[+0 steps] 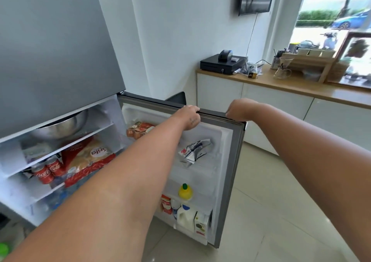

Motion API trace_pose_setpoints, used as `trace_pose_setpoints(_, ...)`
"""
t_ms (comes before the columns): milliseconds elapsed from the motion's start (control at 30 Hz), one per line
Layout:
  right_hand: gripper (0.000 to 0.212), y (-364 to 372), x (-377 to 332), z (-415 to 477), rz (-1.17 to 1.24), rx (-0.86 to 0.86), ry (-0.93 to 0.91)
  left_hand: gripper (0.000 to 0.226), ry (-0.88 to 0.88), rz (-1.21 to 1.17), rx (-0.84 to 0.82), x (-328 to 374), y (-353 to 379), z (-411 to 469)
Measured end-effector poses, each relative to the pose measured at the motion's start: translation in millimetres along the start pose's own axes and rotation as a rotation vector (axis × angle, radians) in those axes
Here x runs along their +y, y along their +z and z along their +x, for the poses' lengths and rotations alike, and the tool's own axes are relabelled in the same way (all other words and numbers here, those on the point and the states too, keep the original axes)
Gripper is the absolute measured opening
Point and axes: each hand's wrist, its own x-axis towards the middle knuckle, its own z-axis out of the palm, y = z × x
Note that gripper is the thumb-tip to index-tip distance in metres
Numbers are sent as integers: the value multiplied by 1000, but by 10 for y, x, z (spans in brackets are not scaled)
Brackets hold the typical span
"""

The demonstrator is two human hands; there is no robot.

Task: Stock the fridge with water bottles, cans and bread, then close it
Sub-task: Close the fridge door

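Two hands on the top edge of the open fridge door (230,161), in the middle of the frame. Left hand (189,117) a little left of centre, fingers (192,108) curled over the edge and clamped on it. Right hand (239,109) just to the right, near but apart from the other, fingers (230,112) also bent over the same edge and gripping it; thumbs hidden.

Door open toward the lower right, inner side facing the camera.

Inside the fridge, at the left of the frame:
- two red cola cans (49,170) standing on the middle shelf, side by side
- just right of them a bread bag (88,161), lying on the same shelf, partly behind the left forearm
- above, on the top shelf, a metal bowl (62,125)
- below the cans, blurred blue shapes, too unclear to name

On the door shelves:
- a pack of sausages (140,130) at the top
- a crumpled carton (195,150) below the left hand
- lower down, a yellow squeeze bottle (185,191)
- at the bottom, a white milk jug (185,215) beside a small carton (200,224)

Closed grey upper door (56,40) in the upper left. At the right of the frame, a wooden counter (301,87) with a black cash drawer (222,63).
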Motion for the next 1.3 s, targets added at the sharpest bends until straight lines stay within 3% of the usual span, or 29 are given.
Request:
trace_pose_setpoints(167,17,-74,-402,-341,207,-222,43,58,23,-69,-67,-291,-121,-588)
trace_pose_setpoints(333,25,55,-990,-716,282,-363,-15,57,38,-183,-90,-765,-197,-1278)
trace_pose_setpoints(533,34,164,-1932,-915,262,-265,-223,57,-26,-211,-49,-1313,-389,-1960)
trace_pose_setpoints(667,49,266,-2471,-982,243,-48,-358,75,-150,-225,-48,-1578,-557,-2364)
trace_pose_setpoints(867,61,537,-3290,-1109,28,2,-494,94,-292,-197,-1,-2045,-805,-2932)
trace_pose_setpoints(933,64,663,-3538,-1098,23,32,-514,88,-346,-67,64,-2225,-873,-3067)
trace_pose_setpoints(1100,74,952,-4102,-978,96,-13,-554,42,-478,66,189,-2841,-1056,-3316)
trace_pose_setpoints(1200,62,1040,-4359,-823,43,84,-579,44,-523,150,267,-3175,-1186,-3453)
trace_pose_setpoints(1300,50,1081,-4641,-603,1,70,-679,47,-602,182,389,-3577,-1244,-3537)
